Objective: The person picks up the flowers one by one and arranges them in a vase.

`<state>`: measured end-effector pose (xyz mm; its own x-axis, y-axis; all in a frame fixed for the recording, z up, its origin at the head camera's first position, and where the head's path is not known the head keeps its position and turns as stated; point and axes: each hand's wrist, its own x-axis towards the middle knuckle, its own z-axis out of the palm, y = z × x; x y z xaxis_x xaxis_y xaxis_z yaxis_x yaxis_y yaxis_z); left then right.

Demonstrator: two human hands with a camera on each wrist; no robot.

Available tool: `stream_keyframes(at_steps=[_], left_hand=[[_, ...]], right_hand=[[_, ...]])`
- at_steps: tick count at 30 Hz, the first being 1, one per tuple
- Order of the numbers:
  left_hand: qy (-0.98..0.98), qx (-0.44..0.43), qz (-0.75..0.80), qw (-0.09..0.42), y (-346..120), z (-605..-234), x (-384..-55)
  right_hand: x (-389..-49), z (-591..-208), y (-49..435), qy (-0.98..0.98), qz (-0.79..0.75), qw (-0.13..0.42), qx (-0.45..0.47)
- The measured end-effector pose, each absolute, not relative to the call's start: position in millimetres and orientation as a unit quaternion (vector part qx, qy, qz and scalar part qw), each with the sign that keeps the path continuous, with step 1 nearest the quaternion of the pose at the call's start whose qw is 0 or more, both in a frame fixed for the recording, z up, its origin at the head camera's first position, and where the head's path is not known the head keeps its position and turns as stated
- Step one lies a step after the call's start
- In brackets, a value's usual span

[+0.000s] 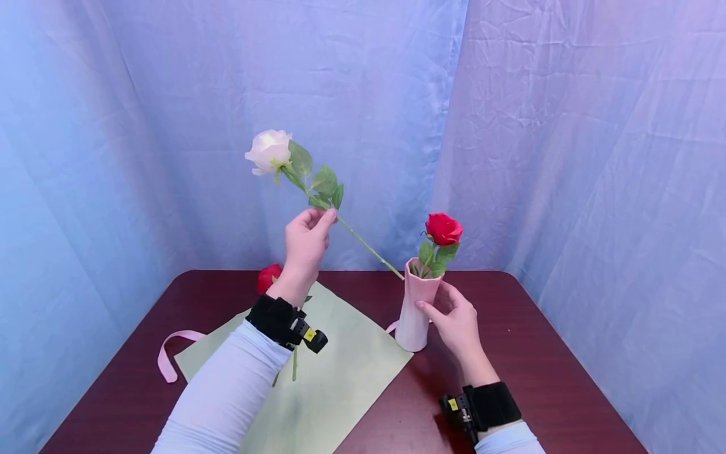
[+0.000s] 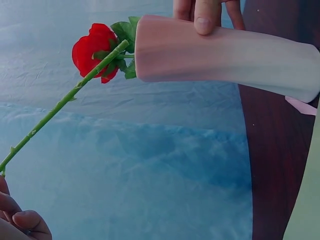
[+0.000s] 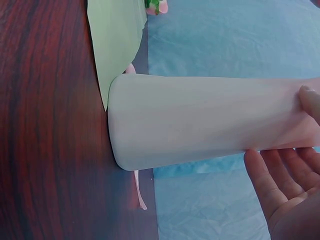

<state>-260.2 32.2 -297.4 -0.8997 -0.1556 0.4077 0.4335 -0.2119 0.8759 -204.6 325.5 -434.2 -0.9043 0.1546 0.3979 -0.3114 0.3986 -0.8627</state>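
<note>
My left hand [image 1: 306, 244] pinches the stem of a white rose [image 1: 269, 151] just under its leaves. The rose slants in the air, bloom up to the left, and the stem's lower end is beside the vase rim in the head view. A pink-and-white vase [image 1: 416, 315] stands upright on the table, gripped near its upper part by my right hand [image 1: 458, 320], thumb in front. One red rose [image 1: 444, 228] stands in the vase. In the left wrist view the bare green stem [image 2: 62, 102] crosses in front of that red bloom.
Pale green wrapping paper [image 1: 340, 366] lies on the dark wooden table [image 1: 544, 378]. Another red rose [image 1: 268, 277] lies on it, partly hidden by my left arm. A pink ribbon [image 1: 166, 359] curls out at the left. Blue curtains [image 1: 363, 94] hang behind.
</note>
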Motion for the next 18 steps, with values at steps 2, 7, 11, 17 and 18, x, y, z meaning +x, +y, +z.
stream_keyframes(at_steps=[2, 7, 11, 17, 18], left_hand=[[-0.596, -0.118, -0.770, 0.194, 33.9, -295.1, -260.6], [-0.592, -0.129, -0.770, 0.200, 37.5, -290.8, -263.3], [-0.597, -0.134, -0.764, 0.206, 38.6, -289.7, -265.2], [-0.605, -0.132, -0.757, 0.206, 39.7, -289.0, -267.9], [-0.606, -0.131, -0.757, 0.205, 40.2, -288.8, -268.3]], right_hand=[[-204.3, -434.1, 325.0, -0.809, 0.546, 0.212, 0.048], [-203.7, -433.5, 322.9, -0.811, 0.543, 0.213, 0.045], [-204.8, -434.7, 321.5, -0.812, 0.542, 0.212, 0.044], [-205.8, -435.2, 320.7, -0.811, 0.542, 0.213, 0.044], [-205.7, -435.0, 320.5, -0.811, 0.543, 0.213, 0.045]])
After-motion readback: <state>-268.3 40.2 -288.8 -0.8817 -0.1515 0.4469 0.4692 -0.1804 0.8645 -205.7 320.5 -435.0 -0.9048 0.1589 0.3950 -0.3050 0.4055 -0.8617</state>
